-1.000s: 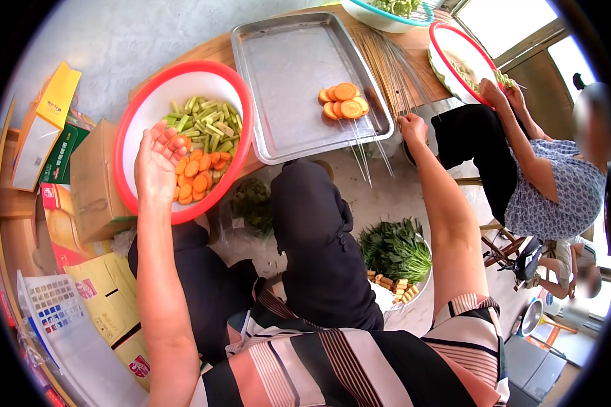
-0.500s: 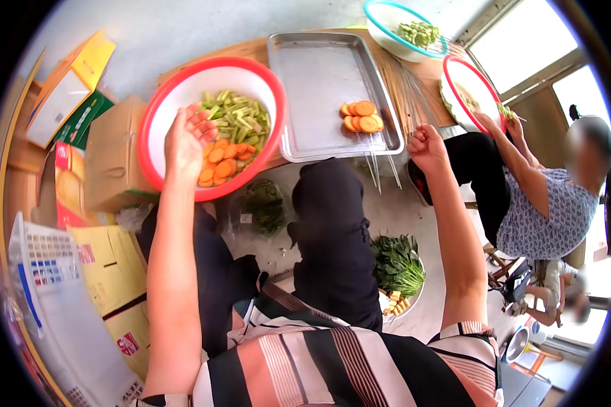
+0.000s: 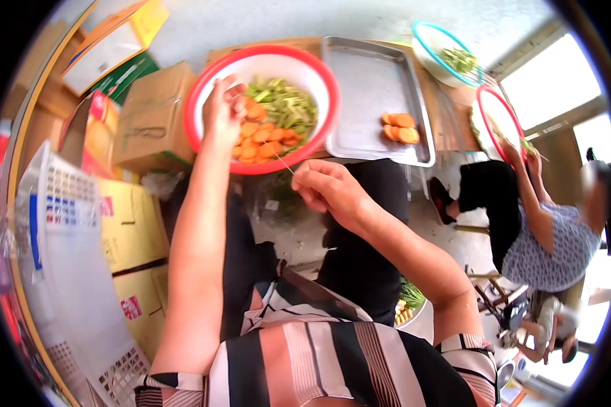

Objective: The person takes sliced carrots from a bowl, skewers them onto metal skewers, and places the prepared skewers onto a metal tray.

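Observation:
Over the red-rimmed bowl (image 3: 328,102) is my left hand (image 3: 222,112), fingers curled, with a carrot slice (image 3: 254,110) at its fingertips. Loose carrot slices (image 3: 259,141) and cut green stalk pieces (image 3: 288,102) fill much of the bowl. My right hand (image 3: 326,190) is in front of the bowl, above my knee, pinching a thin skewer (image 3: 283,161) that points up and left toward the carrots. On the metal tray (image 3: 370,74) to the right lie stacked carrot slices (image 3: 400,127); thin stick ends hang past the tray's front edge.
Thin skewers (image 3: 453,125) lie right of the tray. Behind them stands a teal-rimmed bowl (image 3: 431,57). A co-worker (image 3: 550,234) sits at right by another red-rimmed bowl (image 3: 482,125). Cardboard boxes (image 3: 153,122) and a white plastic basket (image 3: 75,237) line my left. Greens (image 3: 411,295) sit below.
My right hand has swung left from beside the tray to the bowl's front, bringing the skewer. My left hand stays over the bowl, its fingers now at a carrot slice. The view has shifted.

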{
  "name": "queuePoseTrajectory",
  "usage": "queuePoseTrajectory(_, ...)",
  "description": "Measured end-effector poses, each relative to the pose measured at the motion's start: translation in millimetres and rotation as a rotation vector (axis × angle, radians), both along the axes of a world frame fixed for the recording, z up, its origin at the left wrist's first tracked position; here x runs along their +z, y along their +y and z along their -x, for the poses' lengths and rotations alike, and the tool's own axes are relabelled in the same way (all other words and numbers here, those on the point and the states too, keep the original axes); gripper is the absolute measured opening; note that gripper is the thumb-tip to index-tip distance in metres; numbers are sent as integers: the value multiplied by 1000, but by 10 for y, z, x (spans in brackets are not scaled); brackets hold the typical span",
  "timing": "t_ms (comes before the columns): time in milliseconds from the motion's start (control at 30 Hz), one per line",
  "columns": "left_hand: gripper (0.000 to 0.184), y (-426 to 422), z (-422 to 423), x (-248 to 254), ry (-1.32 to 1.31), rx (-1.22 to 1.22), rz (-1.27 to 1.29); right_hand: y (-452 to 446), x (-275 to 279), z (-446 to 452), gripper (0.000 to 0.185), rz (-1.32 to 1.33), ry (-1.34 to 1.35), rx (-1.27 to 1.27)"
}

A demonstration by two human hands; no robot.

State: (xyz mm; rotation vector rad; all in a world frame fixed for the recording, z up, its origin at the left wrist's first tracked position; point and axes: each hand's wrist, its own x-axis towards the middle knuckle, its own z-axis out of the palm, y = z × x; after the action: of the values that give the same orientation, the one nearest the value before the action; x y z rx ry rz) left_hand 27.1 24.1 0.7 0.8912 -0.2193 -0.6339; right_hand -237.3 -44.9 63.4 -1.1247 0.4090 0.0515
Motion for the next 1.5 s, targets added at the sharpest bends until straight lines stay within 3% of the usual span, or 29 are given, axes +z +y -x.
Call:
queuePoseTrajectory(100,30,111,4,107,47,14,-7,59,-41,-64,28,196,52,260)
queuePoseTrajectory(233,32,34,79,145,178,-156,87,-40,68,-342,37,315,-53,174)
queuePoseTrajectory(300,34,-9,139,92,199,-218,155,-40,-11,-595,31,479,-67,60)
queuePoseTrajectory(433,35,-12,223,114,206,-248,218,-53,-111,-970,23,498,-111,65)
queuePoseTrajectory(567,41,35,235,182,116,-223,87,-97,-172,-1154,13,286,-29,45)
queuePoseTrajectory(667,42,61,178,197,-125,-12,-184,-349,-360,-1231,11,167,-129,-47)
queuePoseTrajectory(967,24,79,-16,-23,-311,-81,-604,-752,-184,-1070,17,224,-263,-262)
queuePoseTrajectory(1033,24,33,-43,-168,-569,-161,-813,-763,-132,-1018,20,185,-279,-278)
queuePoseTrajectory(1100,21,-5,-35,-329,-637,-173,-827,-788,-104,-974,20,194,-288,-268)
queuePoseTrajectory(1167,19,-22,-64,-435,-1025,-100,-1041,-777,-54,-949,19,208,-260,-325)
queuePoseTrajectory(1233,19,-83,-147,-350,-985,-75,-1046,-806,-38,-956,18,194,-267,-366)
queuePoseTrajectory(1333,20,-143,-389,-324,-599,-145,-1099,-872,-80,-948,16,177,-278,-399)
queuePoseTrajectory(1367,20,-175,-497,-394,-602,-145,-1096,-897,-86,-954,14,173,-296,-397)
queuePoseTrajectory(1467,25,-242,-666,-565,-1014,-99,-1180,-866,-63,-970,14,135,-306,-377)
queuePoseTrajectory(1500,25,-252,-674,-601,-1018,-101,-1178,-856,-53,-973,14,136,-307,-381)
